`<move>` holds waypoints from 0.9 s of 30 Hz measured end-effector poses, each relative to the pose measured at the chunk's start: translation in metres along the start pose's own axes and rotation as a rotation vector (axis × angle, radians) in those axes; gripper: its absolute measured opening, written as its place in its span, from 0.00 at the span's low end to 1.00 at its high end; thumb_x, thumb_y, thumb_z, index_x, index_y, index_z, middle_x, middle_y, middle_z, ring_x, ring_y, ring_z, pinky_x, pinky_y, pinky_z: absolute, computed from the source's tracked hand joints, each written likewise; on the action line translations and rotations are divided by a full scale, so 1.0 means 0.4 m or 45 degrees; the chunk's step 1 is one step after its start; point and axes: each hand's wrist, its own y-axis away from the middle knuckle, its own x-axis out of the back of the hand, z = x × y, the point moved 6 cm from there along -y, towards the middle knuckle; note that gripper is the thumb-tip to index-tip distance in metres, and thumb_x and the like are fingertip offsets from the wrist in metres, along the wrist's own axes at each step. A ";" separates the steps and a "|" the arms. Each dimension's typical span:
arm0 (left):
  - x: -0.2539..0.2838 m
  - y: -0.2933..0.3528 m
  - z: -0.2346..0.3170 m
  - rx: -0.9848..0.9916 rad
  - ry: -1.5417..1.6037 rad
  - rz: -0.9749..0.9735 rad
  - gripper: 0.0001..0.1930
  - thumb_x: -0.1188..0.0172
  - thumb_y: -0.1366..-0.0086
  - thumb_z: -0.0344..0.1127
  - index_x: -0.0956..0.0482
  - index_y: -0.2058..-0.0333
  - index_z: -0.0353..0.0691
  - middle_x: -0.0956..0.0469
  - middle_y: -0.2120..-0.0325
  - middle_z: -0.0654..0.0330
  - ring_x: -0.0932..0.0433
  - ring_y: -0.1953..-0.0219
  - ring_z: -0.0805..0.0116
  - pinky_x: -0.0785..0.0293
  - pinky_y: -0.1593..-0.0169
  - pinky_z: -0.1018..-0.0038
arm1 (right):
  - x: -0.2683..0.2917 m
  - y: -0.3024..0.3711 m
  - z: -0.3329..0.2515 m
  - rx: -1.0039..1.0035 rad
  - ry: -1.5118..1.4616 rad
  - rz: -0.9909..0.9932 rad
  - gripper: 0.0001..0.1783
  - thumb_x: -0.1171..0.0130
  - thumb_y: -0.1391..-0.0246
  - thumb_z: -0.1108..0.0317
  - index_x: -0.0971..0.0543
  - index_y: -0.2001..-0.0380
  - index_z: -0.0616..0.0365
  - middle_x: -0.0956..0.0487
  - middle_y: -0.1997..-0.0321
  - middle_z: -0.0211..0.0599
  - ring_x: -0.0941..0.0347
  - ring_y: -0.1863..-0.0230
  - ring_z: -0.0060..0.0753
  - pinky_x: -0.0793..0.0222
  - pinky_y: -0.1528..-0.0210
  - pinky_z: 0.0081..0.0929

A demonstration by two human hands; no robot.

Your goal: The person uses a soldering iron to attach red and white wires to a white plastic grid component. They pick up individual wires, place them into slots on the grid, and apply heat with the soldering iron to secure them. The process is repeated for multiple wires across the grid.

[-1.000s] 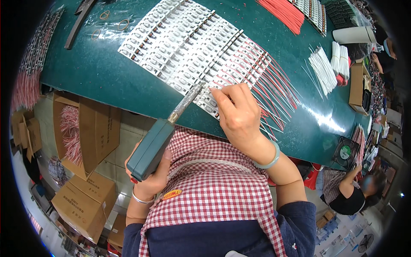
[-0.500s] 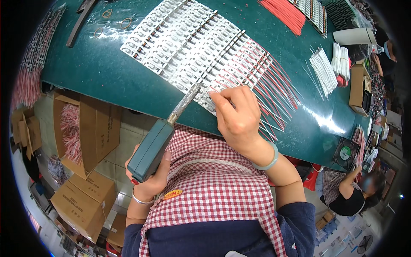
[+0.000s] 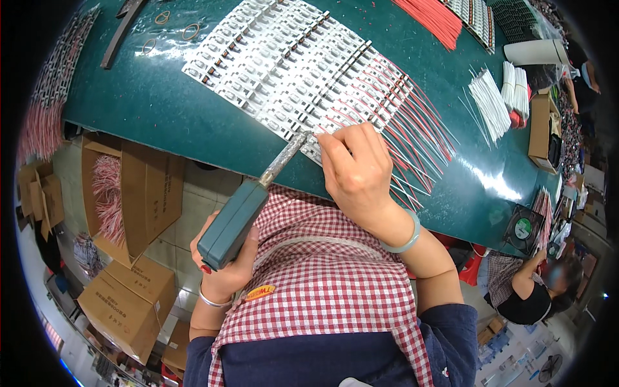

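My left hand [image 3: 235, 267] is wrapped round a dark green soldering gun [image 3: 233, 222]. Its metal barrel [image 3: 284, 160] slants up to the right, and the tip meets the near edge of a white panel of small circuit boards [image 3: 258, 84]. Right beside that tip, my right hand [image 3: 358, 169] pinches the end of a thin wire over the panel, most of it hidden by my fingers. Red and white wires [image 3: 419, 145] fan out rightward from the panel's right-hand rows, partly behind my right hand.
Loose red wires [image 3: 431, 20] and white wire bundles [image 3: 488, 106] lie at the far right of the green table [image 3: 148, 119]. A dark bar [image 3: 122, 35] and rubber bands [image 3: 191, 31] are far left. Cardboard boxes [image 3: 132, 303] stand below left. Another person [image 3: 525, 287] sits at right.
The soldering gun has shifted slightly up and right, its tip now closer to my right fingertips at the panel's edge. My right hand has moved slightly and keeps its pinch.
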 end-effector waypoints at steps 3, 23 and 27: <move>-0.003 0.002 -0.005 0.011 0.032 0.006 0.10 0.33 0.49 0.20 0.17 0.65 0.27 0.18 0.70 0.49 0.18 0.72 0.61 0.22 0.67 0.73 | -0.001 -0.003 -0.002 0.019 0.019 0.007 0.08 0.38 0.57 0.79 0.20 0.69 0.64 0.29 0.71 0.36 0.32 0.68 0.38 0.38 0.67 0.34; -0.004 0.013 -0.020 0.012 0.090 0.054 0.11 0.32 0.48 0.21 0.17 0.63 0.27 0.18 0.70 0.50 0.18 0.73 0.64 0.23 0.69 0.75 | 0.002 -0.009 -0.008 -0.007 0.070 -0.009 0.08 0.40 0.59 0.78 0.20 0.71 0.63 0.28 0.72 0.36 0.31 0.69 0.38 0.34 0.68 0.33; -0.005 0.002 -0.008 -0.003 0.099 0.033 0.10 0.32 0.48 0.20 0.17 0.65 0.27 0.18 0.70 0.49 0.18 0.73 0.63 0.23 0.69 0.74 | 0.002 -0.011 -0.007 -0.019 0.062 -0.020 0.08 0.39 0.59 0.78 0.20 0.70 0.63 0.28 0.72 0.36 0.30 0.68 0.38 0.34 0.68 0.33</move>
